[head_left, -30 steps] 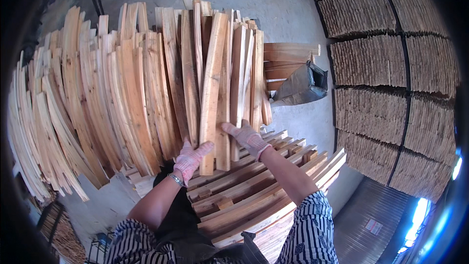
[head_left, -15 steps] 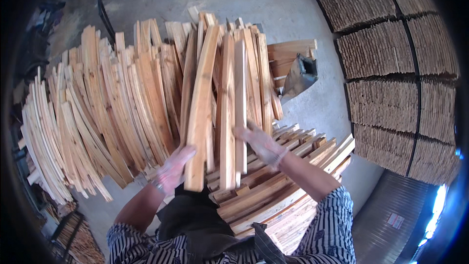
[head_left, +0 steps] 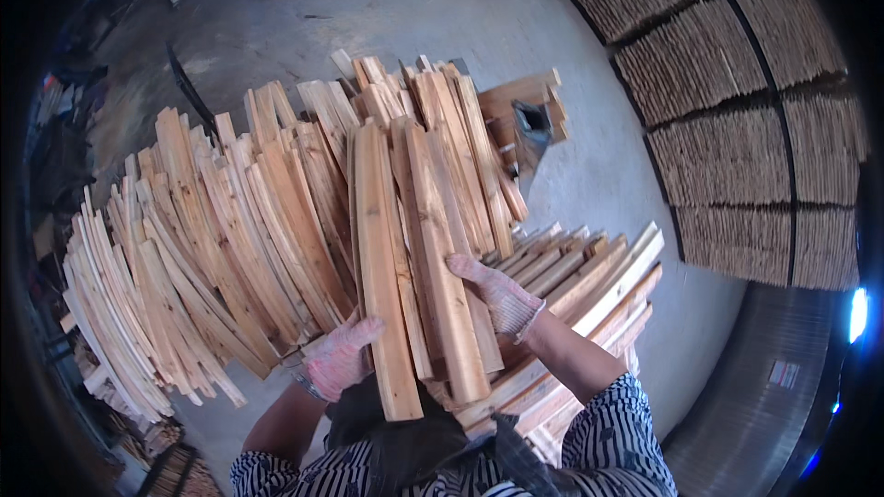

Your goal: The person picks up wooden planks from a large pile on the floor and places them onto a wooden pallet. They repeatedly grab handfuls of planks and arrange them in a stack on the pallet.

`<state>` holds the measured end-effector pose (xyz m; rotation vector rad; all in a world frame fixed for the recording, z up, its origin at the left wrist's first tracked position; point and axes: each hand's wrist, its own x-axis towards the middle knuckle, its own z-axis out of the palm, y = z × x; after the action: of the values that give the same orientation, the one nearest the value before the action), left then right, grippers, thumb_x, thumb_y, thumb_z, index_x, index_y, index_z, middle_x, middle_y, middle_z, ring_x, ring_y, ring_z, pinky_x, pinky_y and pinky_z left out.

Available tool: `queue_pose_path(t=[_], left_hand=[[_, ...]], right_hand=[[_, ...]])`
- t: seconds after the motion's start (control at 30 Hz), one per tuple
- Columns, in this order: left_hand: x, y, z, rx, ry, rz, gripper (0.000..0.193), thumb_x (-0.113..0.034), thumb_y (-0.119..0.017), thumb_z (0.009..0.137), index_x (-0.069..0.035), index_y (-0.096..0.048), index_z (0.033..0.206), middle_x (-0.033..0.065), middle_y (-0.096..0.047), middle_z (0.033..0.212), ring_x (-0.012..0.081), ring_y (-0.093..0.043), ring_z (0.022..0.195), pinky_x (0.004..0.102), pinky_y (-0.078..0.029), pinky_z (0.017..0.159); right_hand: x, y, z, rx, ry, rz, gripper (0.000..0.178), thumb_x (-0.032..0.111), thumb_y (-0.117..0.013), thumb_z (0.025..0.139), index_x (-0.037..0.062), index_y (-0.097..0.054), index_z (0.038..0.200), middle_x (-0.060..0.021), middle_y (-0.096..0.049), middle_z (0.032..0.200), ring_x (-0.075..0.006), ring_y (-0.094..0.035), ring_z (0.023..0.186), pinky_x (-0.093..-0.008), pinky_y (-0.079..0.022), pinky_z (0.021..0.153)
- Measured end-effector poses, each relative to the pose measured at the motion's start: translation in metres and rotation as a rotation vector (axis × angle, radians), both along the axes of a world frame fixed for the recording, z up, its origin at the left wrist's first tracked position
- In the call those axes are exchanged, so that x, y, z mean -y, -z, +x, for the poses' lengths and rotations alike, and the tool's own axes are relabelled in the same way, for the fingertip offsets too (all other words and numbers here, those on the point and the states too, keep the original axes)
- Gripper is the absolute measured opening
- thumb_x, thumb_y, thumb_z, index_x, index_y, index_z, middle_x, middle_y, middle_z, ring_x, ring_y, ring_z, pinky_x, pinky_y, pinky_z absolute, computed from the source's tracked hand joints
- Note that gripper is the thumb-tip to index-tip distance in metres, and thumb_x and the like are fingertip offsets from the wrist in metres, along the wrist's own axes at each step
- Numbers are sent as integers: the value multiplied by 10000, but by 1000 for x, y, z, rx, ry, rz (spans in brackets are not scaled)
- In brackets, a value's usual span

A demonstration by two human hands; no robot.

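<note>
Left pink-and-white gloved hand (head_left: 341, 359) and right pink-and-white gloved hand (head_left: 495, 296) gripping a bunch of long light-brown wooden boards (head_left: 442, 285) from both sides.
Thumbs are up top; fingers probably wrap under, hard to see. Boards sit near, center; messy pile of pale wooden strips (head_left: 230, 258) left, stacked tan timber (head_left: 599, 294) near right, strapped brown bundles (head_left: 723, 156) farther right.

Wood workshop or timber store: loose planks (head_left: 267, 230) heaped left, big wood stacks (head_left: 723, 161) lining the right, bare grey floor (head_left: 460, 9).
</note>
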<state>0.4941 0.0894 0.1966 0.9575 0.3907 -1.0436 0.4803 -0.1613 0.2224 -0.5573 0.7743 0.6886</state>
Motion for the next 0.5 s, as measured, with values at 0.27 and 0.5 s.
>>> queue_pose_path(t=[0.27,0.5], left_hand=[[3,28,1,-407,-68,-331,731,-598,-568,932,-115,-444,1467,118,-536,1423,310,-537,1266,474,-443,1082],[0,-37,-58,-141,-130,-160,722,-627,-480,959,-99,-450,1450,140,-560,1367,318,-559,1225,472,-465,1055]], right_hand=[[-35,-19,0,131,-171,-228,631,459,-713,886,-41,-608,1256,-148,-687,1167,-219,-683,1002,-320,-523,939],[-40,-54,-50,415,-237,-398,764,595,-694,858,-29,-591,1286,-145,-661,1197,-216,-639,1083,-324,-487,976]])
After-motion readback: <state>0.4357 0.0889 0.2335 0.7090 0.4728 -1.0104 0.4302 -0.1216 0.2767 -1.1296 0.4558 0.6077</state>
